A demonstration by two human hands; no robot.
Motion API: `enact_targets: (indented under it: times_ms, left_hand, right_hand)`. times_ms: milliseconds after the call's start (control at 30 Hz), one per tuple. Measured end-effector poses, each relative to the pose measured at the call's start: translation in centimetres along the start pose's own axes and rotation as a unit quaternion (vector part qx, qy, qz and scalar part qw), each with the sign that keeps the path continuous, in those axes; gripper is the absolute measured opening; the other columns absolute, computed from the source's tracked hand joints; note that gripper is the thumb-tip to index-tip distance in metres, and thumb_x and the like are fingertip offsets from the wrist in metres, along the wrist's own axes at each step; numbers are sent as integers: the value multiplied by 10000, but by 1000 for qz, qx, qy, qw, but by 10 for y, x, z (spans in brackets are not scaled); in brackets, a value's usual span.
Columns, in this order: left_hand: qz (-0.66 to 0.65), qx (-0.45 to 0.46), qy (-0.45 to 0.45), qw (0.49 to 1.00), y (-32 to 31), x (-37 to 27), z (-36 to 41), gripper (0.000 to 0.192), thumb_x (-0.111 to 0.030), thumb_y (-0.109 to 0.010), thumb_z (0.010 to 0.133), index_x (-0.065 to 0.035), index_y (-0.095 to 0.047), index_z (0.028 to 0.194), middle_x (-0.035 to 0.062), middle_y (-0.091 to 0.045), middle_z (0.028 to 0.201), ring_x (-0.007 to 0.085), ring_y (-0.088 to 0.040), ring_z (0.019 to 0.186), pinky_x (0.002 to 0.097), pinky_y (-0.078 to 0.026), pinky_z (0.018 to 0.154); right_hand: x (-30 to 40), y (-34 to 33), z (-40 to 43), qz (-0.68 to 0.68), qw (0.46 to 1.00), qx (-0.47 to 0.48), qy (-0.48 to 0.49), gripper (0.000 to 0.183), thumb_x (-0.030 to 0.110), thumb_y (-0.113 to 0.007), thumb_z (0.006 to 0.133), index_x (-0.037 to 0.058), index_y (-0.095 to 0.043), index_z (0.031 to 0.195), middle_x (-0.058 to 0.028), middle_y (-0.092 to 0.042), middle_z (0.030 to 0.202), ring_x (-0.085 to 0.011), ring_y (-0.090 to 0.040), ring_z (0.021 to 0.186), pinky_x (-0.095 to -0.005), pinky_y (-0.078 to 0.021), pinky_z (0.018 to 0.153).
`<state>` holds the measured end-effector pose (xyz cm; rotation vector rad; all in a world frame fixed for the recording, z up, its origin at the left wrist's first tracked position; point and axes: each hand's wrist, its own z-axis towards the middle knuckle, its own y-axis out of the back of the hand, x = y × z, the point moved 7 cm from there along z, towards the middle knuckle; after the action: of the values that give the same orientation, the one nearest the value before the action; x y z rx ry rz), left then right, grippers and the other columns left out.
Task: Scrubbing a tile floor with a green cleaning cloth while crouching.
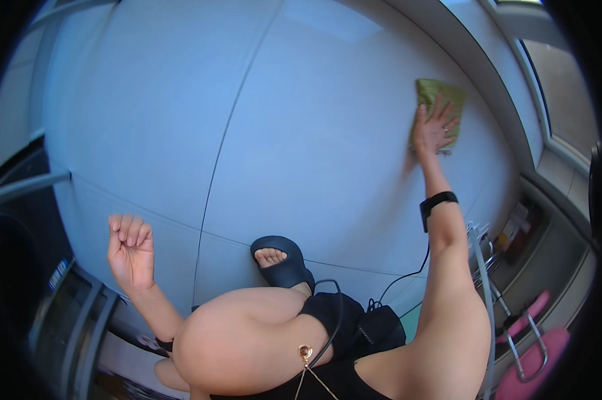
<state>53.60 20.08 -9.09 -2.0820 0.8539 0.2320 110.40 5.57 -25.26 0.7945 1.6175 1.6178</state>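
Note:
My right hand (435, 129) lies flat with its fingers spread on a folded green cloth (427, 90), pressing it against the pale tiled floor (321, 145). A ring is on one finger, and a black band (440, 201) with a cable circles the forearm. On the left side, my left hand (132, 252) is raised above the floor, palm upward, its fingers curled in and nothing visible in it. My bent knee (221, 330) and a foot in a dark slide sandal (281, 260) are between my arms.
A low wall edge (486, 65) and a framed glass pane (561, 95) run along the right. Nearby stand a metal frame (486, 300) and a pink padded chair (536, 367). Metal legs (28, 189) and a dark grey rack (76, 330) occupy the left.

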Motion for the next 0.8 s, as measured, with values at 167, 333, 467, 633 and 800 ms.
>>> enact_targets:
  times_ms: [167,333,467,633,800]
  left_hand:
    - [-61,-13,-58,996,38,-30,-27,142,-35,-353,897,-57,-382,760,12,-290,627,107,-272,547,240,-262,538]
    - [-93,23,-88,992,50,-48,-52,174,-93,-360,915,-57,-405,751,9,-311,614,108,-280,549,239,-268,543]
    - [-154,41,-93,983,61,-52,-68,211,-128,-348,926,-62,-410,735,2,-307,600,110,-283,546,238,-270,542]
    - [-179,30,-138,974,96,-71,-105,207,-118,-347,923,-66,-410,732,0,-312,603,108,-284,544,238,-272,540]
    - [-237,43,-177,954,141,-88,-120,204,-113,-350,919,-64,-411,731,-1,-311,605,109,-287,542,239,-271,540]
  right_hand:
    - [174,22,-104,14,967,8,256,628,582,-345,802,335,-194,1359,-44,-89,1446,-382,-25,1305,-662,-19,939]
    - [309,57,-264,125,860,102,485,620,560,-401,791,311,-261,1342,-48,-81,1447,-368,22,1310,-651,19,948]
    - [344,56,-379,190,711,132,664,589,552,-439,763,324,-350,1299,-40,-164,1430,-349,-24,1316,-621,40,981]
    - [332,72,-374,167,590,145,776,541,477,-534,736,339,-418,1247,9,-254,1398,-267,-160,1302,-564,-61,1008]
    - [326,43,-192,62,847,16,528,591,534,-392,804,323,-254,1339,-37,-121,1440,-324,-47,1317,-580,0,990]
